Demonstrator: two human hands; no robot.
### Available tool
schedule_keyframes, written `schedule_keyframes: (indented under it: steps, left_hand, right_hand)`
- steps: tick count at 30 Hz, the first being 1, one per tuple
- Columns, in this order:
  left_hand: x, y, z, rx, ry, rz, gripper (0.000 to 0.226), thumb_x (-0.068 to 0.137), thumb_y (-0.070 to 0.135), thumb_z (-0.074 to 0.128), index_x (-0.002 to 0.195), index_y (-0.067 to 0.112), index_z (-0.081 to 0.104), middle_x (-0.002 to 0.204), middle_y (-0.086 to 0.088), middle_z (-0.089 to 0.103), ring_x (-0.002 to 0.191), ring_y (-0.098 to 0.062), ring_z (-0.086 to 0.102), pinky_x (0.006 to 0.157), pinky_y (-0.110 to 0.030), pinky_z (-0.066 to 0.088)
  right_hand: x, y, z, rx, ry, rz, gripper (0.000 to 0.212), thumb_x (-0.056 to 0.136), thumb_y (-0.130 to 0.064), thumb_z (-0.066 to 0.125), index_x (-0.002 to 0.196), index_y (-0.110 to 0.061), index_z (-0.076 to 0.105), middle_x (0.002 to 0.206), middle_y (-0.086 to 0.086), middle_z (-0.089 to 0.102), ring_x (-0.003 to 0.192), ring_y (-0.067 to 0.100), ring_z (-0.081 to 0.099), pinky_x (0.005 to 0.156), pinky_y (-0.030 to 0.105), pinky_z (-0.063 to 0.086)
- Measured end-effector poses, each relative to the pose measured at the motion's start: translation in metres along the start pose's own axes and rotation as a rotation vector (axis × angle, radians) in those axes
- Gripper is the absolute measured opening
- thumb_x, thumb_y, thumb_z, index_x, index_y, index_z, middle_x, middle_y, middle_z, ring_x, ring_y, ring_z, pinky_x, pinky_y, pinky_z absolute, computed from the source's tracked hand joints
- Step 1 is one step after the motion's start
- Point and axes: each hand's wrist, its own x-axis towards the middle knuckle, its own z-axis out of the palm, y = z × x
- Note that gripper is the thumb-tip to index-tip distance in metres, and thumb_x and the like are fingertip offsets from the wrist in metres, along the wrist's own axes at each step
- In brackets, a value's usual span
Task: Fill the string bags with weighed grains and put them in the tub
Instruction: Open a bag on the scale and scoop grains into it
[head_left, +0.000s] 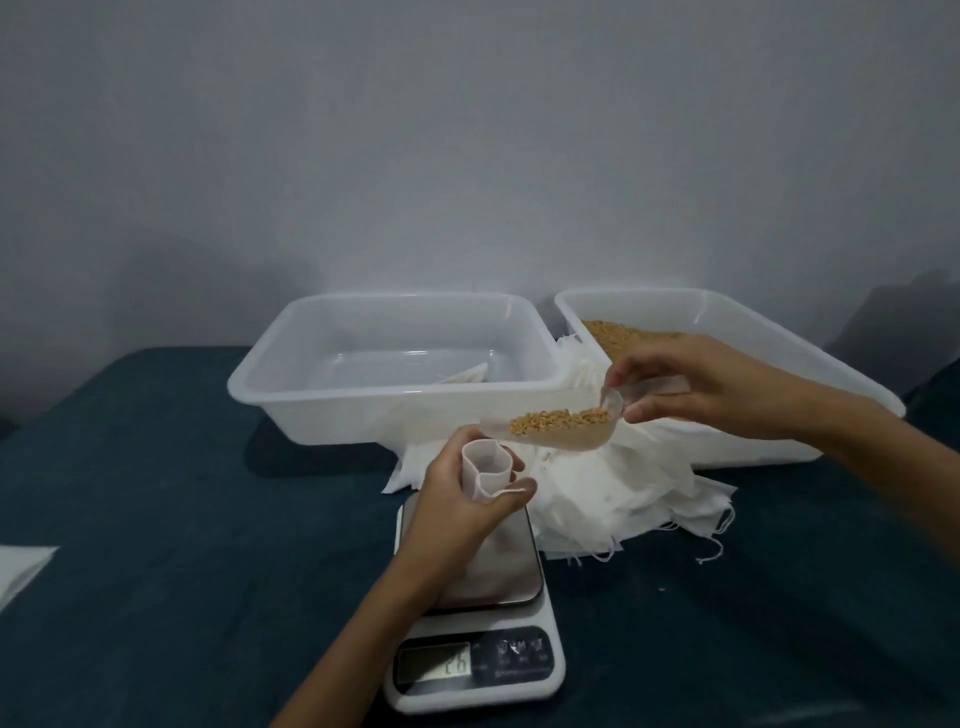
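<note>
- Dark blue table (156, 519), spread wide under all else.
- Two clear tubs at the back, side by side: left tub (270, 374) holding one white bag (462, 375) near its right wall; right tub (727, 312) part filled with golden grains (613, 332).
- Heap of white bags (623, 499) in front of the gap between tubs, strings trailing right.
- White scale (519, 670) nearest the viewer, steel plate (509, 566) on top, display lit, digits unclear.
- Right hand (696, 384) pinching the handle of a clear scoop (550, 431), loaded with grains, tipped left and down toward the open bag.
- Left hand (457, 499) above the plate, fingers curled round an open bag (485, 470), mouth held wide just below the scoop tip.
- Scrap of white (21, 569) at the left edge.
</note>
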Motion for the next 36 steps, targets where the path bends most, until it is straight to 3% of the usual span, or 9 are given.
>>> schedule_keyframes:
  steps: [3,7,12,22,26,29,32,36]
  left_hand:
    - [0.0,0.0,0.0,-0.004,-0.008,-0.007,0.038,0.086,0.021,0.082,0.119,0.023,0.063,0.103,0.003,0.076,0.1,-0.014,0.072,0.09,-0.032,0.059]
    - [0.001,-0.002,0.0,-0.019,0.016,-0.027,0.048,0.083,0.029,0.081,0.127,0.028,0.061,0.106,0.004,0.077,0.104,-0.015,0.073,0.093,-0.038,0.06]
    - [0.001,-0.002,0.001,-0.01,0.025,-0.024,0.044,0.084,0.028,0.083,0.122,0.039,0.062,0.119,0.01,0.073,0.109,-0.011,0.072,0.094,-0.032,0.059]
    - [0.001,-0.002,0.001,-0.008,0.022,-0.028,0.045,0.089,0.019,0.082,0.127,0.03,0.06,0.122,0.0,0.073,0.106,-0.009,0.073,0.094,-0.028,0.057]
    - [0.001,-0.001,0.001,-0.002,0.023,-0.04,0.046,0.09,0.016,0.081,0.129,0.024,0.059,0.123,-0.004,0.072,0.108,-0.01,0.072,0.1,-0.035,0.056]
    - [0.001,-0.001,0.001,-0.009,0.021,-0.047,0.046,0.09,0.014,0.081,0.13,0.021,0.059,0.124,-0.002,0.072,0.109,-0.01,0.072,0.102,-0.038,0.056]
    - [0.001,0.0,0.002,-0.007,0.018,-0.049,0.047,0.09,0.013,0.081,0.13,0.02,0.058,0.124,0.002,0.072,0.11,-0.01,0.072,0.103,-0.037,0.056]
    - [0.002,0.0,0.002,0.001,0.023,-0.046,0.046,0.09,0.013,0.081,0.129,0.021,0.059,0.123,0.005,0.072,0.113,-0.011,0.07,0.104,-0.038,0.056]
  right_hand:
    - [0.0,-0.012,-0.003,-0.032,-0.005,-0.009,0.027,0.085,-0.027,0.079,0.11,-0.026,0.071,0.106,-0.016,0.072,0.103,-0.001,0.066,0.098,0.034,0.052]
    - [0.0,-0.021,-0.008,-0.065,0.027,-0.033,0.025,0.085,-0.014,0.079,0.107,-0.022,0.072,0.103,-0.021,0.071,0.1,-0.012,0.063,0.092,0.014,0.048]
    - [0.003,-0.023,-0.012,-0.178,0.069,-0.058,0.028,0.081,-0.012,0.082,0.104,-0.026,0.073,0.096,-0.03,0.067,0.095,-0.023,0.057,0.082,-0.002,0.038]
    - [0.007,-0.039,-0.02,-0.343,0.064,-0.098,0.027,0.083,-0.019,0.081,0.107,-0.03,0.073,0.091,-0.038,0.057,0.088,-0.025,0.052,0.077,-0.002,0.034]
    - [0.009,-0.043,-0.021,-0.382,0.054,-0.106,0.029,0.084,-0.022,0.081,0.11,-0.031,0.073,0.096,-0.03,0.062,0.09,-0.005,0.059,0.079,0.017,0.042]
    - [0.01,-0.046,-0.022,-0.394,0.054,-0.107,0.029,0.084,-0.022,0.081,0.11,-0.03,0.073,0.099,-0.024,0.066,0.093,0.0,0.06,0.08,0.026,0.045]
    - [0.01,-0.048,-0.022,-0.393,0.044,-0.115,0.028,0.084,-0.023,0.081,0.11,-0.03,0.073,0.101,-0.021,0.069,0.092,-0.001,0.059,0.08,0.023,0.045]
    - [0.009,-0.05,-0.023,-0.404,0.045,-0.12,0.027,0.085,-0.022,0.08,0.11,-0.029,0.073,0.103,-0.018,0.071,0.086,-0.006,0.055,0.076,0.008,0.036]
